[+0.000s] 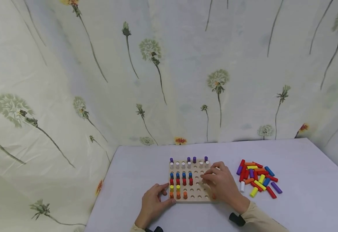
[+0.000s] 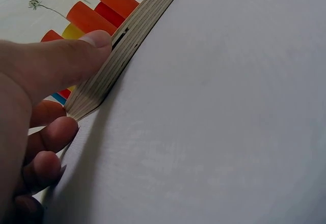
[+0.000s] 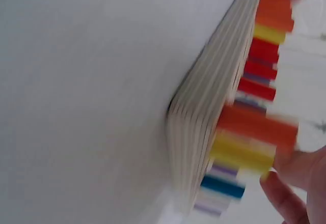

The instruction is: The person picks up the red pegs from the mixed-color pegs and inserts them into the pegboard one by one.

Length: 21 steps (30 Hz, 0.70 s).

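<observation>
- One wooden pegboard (image 1: 192,193) sits on the pale bench (image 1: 302,180), close to the near edge and just in front of the person, and two hands are on it.
- Pegs standing in the board, row by row from the far side: four purple, about six white, four blue, four red, two yellow, three orange (image 1: 178,195), all starting at the left edge.
- The board is square, light plywood with layered edges (image 2: 109,74) showing in the left wrist view, and round open holes fill its right and near part.
- Left hand (image 1: 154,203) is at the near-left corner: thumb (image 2: 61,61) pressed on the board's edge, fingers curled beneath the corner, so its grip pinches the board.
- Right hand (image 1: 222,185) lies over the board's right side, fingers bent down toward the holes; an orange peg (image 3: 257,126) sits at its fingertips in the blurred right wrist view, but whether the grip closes on it cannot be told.
- Loose pile of pegs (image 1: 257,178) lies on the bench just right of that hand: red, orange, yellow, blue, purple and one white, roughly twenty, too tangled for an exact count.
- Behind the bench hangs a cloth with dandelion prints (image 1: 218,80).
</observation>
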{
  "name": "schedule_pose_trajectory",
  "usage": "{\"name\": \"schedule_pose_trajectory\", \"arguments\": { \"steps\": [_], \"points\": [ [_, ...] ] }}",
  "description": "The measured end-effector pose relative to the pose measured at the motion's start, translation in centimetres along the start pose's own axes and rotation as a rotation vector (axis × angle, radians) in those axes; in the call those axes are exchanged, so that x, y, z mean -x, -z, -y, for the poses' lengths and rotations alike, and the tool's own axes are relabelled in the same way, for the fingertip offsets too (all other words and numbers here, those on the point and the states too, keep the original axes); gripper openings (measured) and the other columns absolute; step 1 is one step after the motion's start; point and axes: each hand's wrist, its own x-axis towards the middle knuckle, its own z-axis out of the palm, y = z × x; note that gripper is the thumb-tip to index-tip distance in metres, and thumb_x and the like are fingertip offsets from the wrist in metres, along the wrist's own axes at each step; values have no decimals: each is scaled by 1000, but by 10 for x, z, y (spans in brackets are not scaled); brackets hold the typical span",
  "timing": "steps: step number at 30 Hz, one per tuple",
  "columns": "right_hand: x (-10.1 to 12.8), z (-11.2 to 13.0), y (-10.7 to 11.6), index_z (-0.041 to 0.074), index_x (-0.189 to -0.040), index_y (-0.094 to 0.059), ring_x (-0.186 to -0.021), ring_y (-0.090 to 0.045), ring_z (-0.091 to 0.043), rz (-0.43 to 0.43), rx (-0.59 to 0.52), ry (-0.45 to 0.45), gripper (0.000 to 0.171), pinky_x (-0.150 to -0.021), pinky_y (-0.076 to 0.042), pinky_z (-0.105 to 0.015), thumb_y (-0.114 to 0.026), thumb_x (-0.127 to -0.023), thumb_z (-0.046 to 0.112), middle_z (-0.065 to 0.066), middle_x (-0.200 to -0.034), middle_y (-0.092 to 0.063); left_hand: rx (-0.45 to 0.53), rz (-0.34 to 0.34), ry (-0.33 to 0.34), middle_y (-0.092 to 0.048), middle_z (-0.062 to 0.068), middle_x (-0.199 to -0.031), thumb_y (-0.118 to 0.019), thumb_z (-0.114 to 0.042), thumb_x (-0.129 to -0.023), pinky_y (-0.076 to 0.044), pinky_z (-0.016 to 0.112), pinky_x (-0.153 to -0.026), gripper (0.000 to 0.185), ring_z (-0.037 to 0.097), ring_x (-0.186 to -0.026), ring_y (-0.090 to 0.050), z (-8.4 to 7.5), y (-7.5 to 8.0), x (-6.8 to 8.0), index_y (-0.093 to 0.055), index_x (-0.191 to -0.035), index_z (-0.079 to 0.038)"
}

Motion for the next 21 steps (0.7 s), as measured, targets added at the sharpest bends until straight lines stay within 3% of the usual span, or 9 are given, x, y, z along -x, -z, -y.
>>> {"name": "schedule_pose_trajectory", "arguments": {
  "steps": [5, 11, 16, 21],
  "points": [
    [11, -36, 32, 13, -91, -86, -98, -54, -25, 5, 50, -131, 22, -81, -43, -45, -98, -73, 17, 0, -83, -77, -8, -7, 1, -60, -13, -86, -90, -53, -79, -36, 20, -59, 65, 1, -65, -44, -1, 0, 0, -76, -132, -19],
    [37, -81, 63, 9, -92, -85, -107, -54, -44, 86, 175, -265, 27, -85, -46, -61, -97, -74, 25, -13, -90, -78, -4, 6, 13, -60, -13, -86, -90, -54, -80, -36, 20, -59, 65, 2, -65, -45, -2, -1, 2, -76, -132, -18],
    [53, -97, 68, 7, -96, -84, -106, -52, -49, 180, 219, -351, 31, -87, -44, -61, -94, -78, 30, -18, -92, -78, -8, -7, -1, -60, -12, -86, -89, -54, -80, -36, 19, -59, 65, 2, -66, -45, -1, 1, 4, -76, -132, -18],
    [57, -101, 67, 5, -103, -84, -106, -49, -46, 200, 196, -405, 34, -85, -43, -59, -92, -81, 31, -19, -95, -78, 0, -16, -22, -60, -12, -86, -89, -53, -81, -36, 20, -59, 65, 2, -66, -45, -1, 0, 3, -76, -132, -16]
  ]
}}
